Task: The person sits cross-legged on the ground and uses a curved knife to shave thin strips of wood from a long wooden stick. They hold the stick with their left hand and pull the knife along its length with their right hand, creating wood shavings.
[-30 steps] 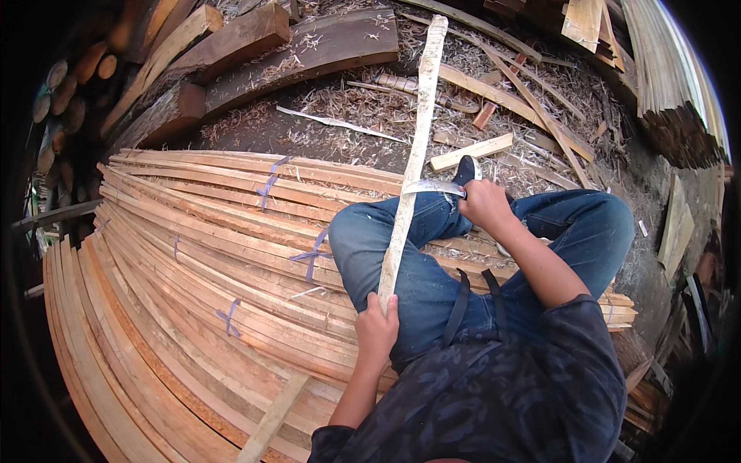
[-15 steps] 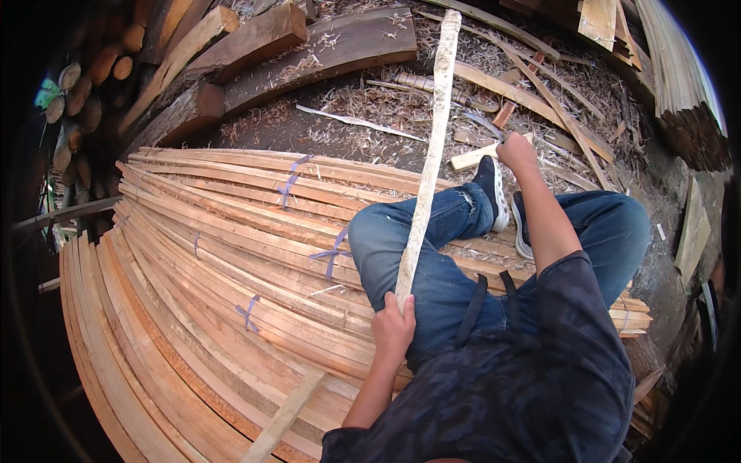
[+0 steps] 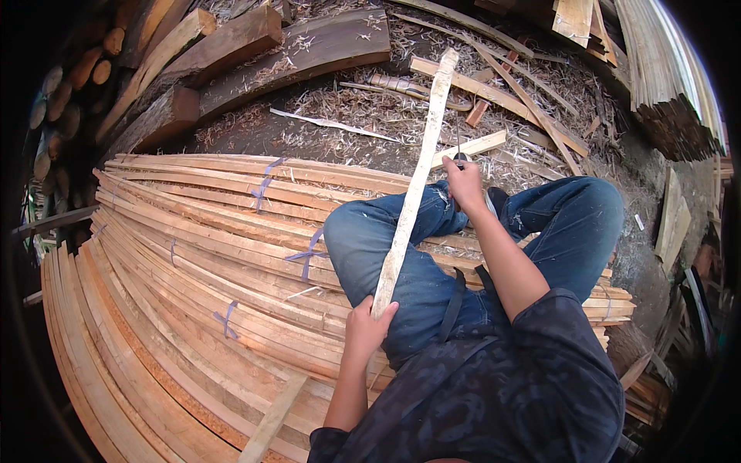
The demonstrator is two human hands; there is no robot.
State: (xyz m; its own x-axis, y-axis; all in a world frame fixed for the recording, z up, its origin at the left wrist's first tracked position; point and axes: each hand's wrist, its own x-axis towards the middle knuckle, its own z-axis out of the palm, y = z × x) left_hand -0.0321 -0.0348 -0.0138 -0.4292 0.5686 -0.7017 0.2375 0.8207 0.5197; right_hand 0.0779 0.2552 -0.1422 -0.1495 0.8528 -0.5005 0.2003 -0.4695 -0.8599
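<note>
My left hand (image 3: pixel 364 330) is closed around the near end of a long, pale, stripped wooden stick (image 3: pixel 414 193). The stick slants up and away across my thigh, with its slightly bent far end over the shavings. Right of the stick's middle, my right hand (image 3: pixel 465 187) grips a knife (image 3: pixel 461 157) by its dark handle. Its blade appears edge-on as a thin line pointing away from me, close to the stick but seemingly apart from it. I sit with bent knees in blue jeans (image 3: pixel 370 239).
Bundles of long sawn wood strips (image 3: pixel 216 224), tied with purple ties (image 3: pixel 262 185), lie beneath and left of me. Thick dark beams (image 3: pixel 301 62) lie beyond. Wood shavings (image 3: pixel 363 123) and loose slats (image 3: pixel 509 108) cover the ground ahead. Stacked strips (image 3: pixel 664 69) stand far right.
The stick has drawn back toward me, and my left hand has come nearer with it. My right hand has swung left with the knife, closer to the stick. The view has shifted slightly.
</note>
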